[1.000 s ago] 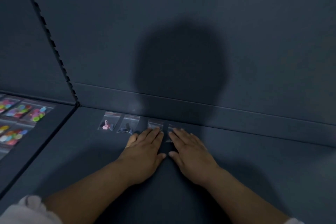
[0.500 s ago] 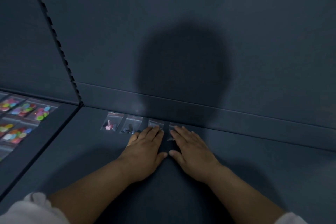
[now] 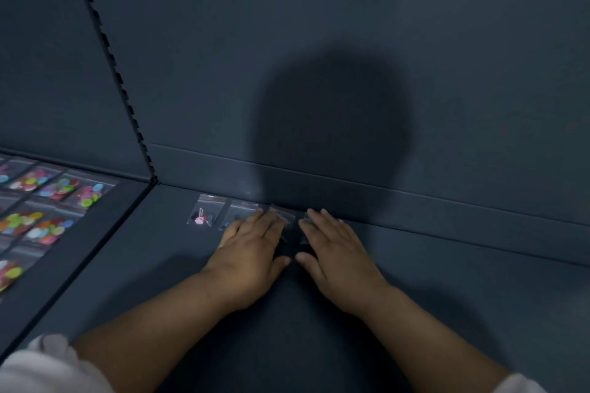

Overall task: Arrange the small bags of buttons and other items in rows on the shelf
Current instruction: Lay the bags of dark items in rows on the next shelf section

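While both lie flat, left hand (image 3: 252,254) and right hand (image 3: 336,254) press bags (image 3: 284,212).

back wall: plain dark blue-grey matte panel (image 3: 319,9), fills pretty much the whole upper half of the view
upright: black notched strip (image 3: 108,51), slants down the wall from the top left and ends at the bottom corner
left section: same dark panel (image 3: 41,73), just left of that strip
low band: slightly raised dark strip (image 3: 447,220) along the foot of the back wall, runs out to the right edge
shadow: big round dark blob (image 3: 335,124) mid-wall, spilling down over the band
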A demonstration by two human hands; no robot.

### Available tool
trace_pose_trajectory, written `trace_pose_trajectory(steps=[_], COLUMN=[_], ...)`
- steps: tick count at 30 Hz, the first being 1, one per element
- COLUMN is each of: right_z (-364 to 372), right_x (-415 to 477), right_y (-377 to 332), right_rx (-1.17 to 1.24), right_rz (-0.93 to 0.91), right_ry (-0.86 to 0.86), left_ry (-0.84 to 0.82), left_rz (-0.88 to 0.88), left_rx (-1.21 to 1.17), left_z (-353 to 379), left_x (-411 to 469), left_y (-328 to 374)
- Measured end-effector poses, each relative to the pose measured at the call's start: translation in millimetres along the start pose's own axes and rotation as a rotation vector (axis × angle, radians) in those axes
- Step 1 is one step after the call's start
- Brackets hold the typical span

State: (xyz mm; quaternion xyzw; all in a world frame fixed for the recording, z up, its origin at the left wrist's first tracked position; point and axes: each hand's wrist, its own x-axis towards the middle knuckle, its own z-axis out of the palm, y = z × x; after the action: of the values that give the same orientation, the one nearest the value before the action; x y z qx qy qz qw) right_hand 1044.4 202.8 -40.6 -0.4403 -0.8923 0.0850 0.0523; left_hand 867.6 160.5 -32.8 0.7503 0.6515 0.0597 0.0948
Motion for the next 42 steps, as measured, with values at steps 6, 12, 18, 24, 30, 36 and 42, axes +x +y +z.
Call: trace_pose_trajectory(steps=[6, 12, 18, 24, 30, 36, 42], right_z=[-4.0, -13.1, -21.5, -16.8, 6.1, 21.3, 24.2], right_x=[15.3, 19.7, 27.0, 47.3, 72.8, 92.2, 121.1], right_y=[-30.7, -84.7, -173.2, -298.0, -422.9, -522.2, -580.8], right_rx=[-0.021, -0.038, -0.056, -0.033, -0.06, -0.006, 0.013], right_rz=[-0.053, -0.121, -0.237, -0.325, -0.427, -0.462, -0.493], right_ry=[0.042, 0.058, 0.104, 0.093, 0.133, 0.101, 0.043], left_ry=[0.05, 0.098, 0.171, 0.271, 0.308, 0.308, 0.338], left_rz=[-0.079, -0.125, -0.207, -0.297, -0.388, -0.466, -0.557], left_rx=[0.076, 0.163, 0.189, 0.189, 0.201, 0.172, 0.127], left_z=[-20.1, -43.1, -70.4, -107.9, -133.9, -153.4, -165.5], left_x=[-20.4, -60.7, -130.2, -227.1, -318.2, -391.4, -422.7], left_y=[-21.2, -54.4, -111.1, -193.9, -284.5, -359.6, -416.1])
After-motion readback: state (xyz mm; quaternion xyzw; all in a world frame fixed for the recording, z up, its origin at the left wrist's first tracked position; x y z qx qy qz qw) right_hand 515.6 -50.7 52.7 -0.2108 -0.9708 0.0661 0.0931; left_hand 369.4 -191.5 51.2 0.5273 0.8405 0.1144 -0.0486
